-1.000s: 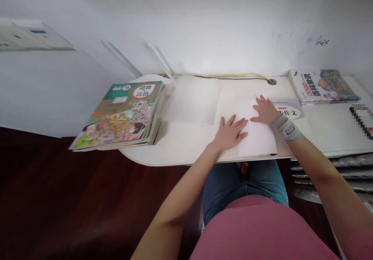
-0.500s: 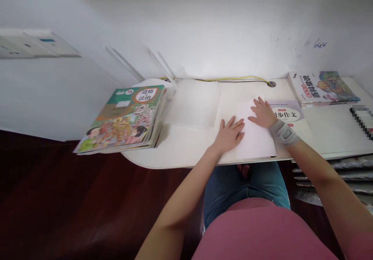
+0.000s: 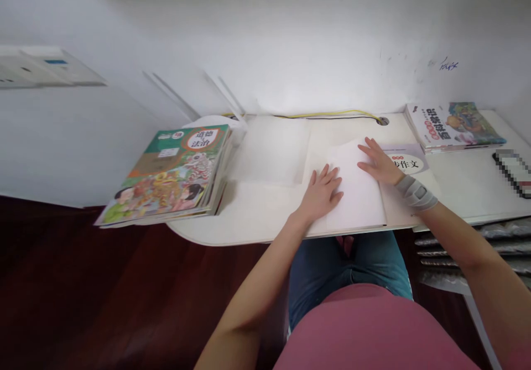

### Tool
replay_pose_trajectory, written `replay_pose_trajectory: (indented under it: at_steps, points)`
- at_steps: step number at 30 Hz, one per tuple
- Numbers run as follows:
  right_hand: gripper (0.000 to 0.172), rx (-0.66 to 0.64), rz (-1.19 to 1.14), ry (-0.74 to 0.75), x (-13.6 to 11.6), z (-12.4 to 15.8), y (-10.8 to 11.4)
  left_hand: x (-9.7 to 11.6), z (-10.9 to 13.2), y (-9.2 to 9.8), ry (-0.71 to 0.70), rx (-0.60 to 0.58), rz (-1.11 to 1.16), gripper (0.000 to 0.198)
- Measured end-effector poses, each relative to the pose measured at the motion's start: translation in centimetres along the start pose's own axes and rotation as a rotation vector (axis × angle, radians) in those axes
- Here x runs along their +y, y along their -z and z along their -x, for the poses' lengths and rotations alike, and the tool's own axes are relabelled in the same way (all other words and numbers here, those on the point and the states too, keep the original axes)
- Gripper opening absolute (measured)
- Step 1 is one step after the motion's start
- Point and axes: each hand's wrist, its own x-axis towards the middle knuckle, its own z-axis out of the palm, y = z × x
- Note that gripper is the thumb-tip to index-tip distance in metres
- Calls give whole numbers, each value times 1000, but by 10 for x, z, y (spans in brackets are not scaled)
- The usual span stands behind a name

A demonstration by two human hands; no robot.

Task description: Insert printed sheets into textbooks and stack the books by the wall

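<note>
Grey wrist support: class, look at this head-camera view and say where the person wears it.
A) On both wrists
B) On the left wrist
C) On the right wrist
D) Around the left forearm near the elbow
C. The grey wrist support wraps the right wrist, just behind the right hand, while the wrist behind the left hand is bare.

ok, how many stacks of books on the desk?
2. A thick stack of illustrated textbooks sits at the left end of the desk; a thinner stack of books sits at the back right, by the wall. Books per stack can't be counted.
</note>
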Motion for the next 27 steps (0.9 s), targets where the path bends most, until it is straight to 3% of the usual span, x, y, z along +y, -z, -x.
replay_pose_trajectory:
  at_steps: [3,9,17,27]
  points:
    - [77,-45,-30,54,14,17,2,10,-2,3,-36,22,-29,53]
    - [86,-50,-8,53,18,28,-11,31,-7,1,-72,-132,-85,91]
    - [73,15,7,109,13,33,-14,25,-1,-2,-51,-162,-133,91]
    - [68,2,62,117,2,32,-16,46,-8,-2,-96,-168,-104,98]
